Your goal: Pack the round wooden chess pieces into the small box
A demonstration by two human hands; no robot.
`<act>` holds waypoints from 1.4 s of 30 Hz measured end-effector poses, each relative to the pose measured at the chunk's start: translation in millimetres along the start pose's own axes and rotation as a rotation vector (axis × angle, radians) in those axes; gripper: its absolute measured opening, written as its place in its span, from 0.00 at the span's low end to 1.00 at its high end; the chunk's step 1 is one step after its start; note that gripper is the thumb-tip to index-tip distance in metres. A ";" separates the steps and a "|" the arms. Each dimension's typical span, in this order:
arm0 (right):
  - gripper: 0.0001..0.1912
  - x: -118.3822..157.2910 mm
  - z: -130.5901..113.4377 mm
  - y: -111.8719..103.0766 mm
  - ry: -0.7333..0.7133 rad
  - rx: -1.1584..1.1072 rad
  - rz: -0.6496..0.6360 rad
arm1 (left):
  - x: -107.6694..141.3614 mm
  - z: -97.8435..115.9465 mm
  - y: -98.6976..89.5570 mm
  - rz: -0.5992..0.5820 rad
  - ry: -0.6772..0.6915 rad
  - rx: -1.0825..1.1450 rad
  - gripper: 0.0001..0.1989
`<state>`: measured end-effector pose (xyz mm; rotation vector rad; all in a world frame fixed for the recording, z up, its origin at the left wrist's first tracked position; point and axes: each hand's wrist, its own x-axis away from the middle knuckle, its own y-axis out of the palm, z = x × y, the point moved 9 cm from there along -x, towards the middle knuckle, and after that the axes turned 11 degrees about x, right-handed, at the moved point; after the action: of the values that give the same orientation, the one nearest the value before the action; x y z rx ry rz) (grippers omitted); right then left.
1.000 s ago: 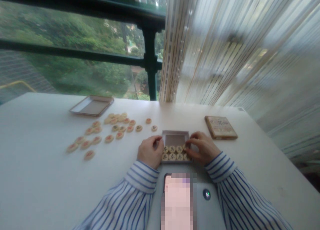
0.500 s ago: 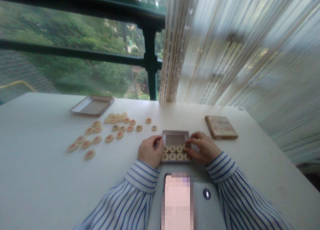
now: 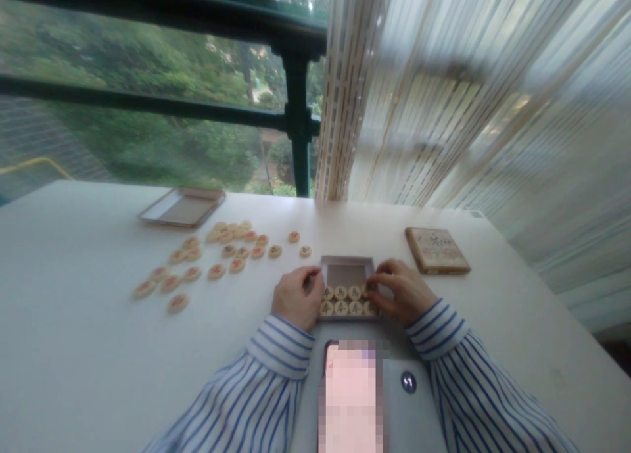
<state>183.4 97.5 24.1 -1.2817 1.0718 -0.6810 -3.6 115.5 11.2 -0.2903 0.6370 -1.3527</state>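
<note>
A shallow open box (image 3: 348, 261) lies on the table between my hands. In its near half, round xiangqi pieces (image 3: 340, 308) with black characters form two rows, while the far half shows bare bottom. My left hand (image 3: 300, 297) is curled around the box's left wall, with thumb and index finger close together. At the right wall, the thumb and fingers of my right hand (image 3: 400, 290) are on a xiangqi piece (image 3: 365, 291) at the end of the farther row, partly covering it.
Several loose pieces, red and black (image 3: 215, 271), are scattered to the left. A shallow tray-like lid (image 3: 182, 208) lies at the back left. A closed decorated box (image 3: 437, 250) is on the right. Near me are a blurred-out phone (image 3: 352, 400) and a small dark oval device (image 3: 409, 382).
Both hands stay almost in place at the box. The view has shifted very slightly, and the small oval device's lit display looks different.
</note>
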 end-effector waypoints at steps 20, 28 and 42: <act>0.10 2.1 -1.0 2.1 0.022 0.010 -0.059 | 0.4 -1.9 0.7 0.003 0.003 0.003 0.14; 0.10 2.6 -1.9 1.3 0.018 0.007 -0.065 | -0.1 -1.4 0.3 0.014 0.003 0.002 0.13; 0.10 2.6 -0.5 3.6 0.026 0.006 -0.089 | -0.1 -0.4 -0.2 0.008 -0.002 -0.013 0.13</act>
<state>183.4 95.7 20.0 -1.3250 1.0378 -0.7690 -4.0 115.6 11.0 -0.2988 0.6450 -1.3409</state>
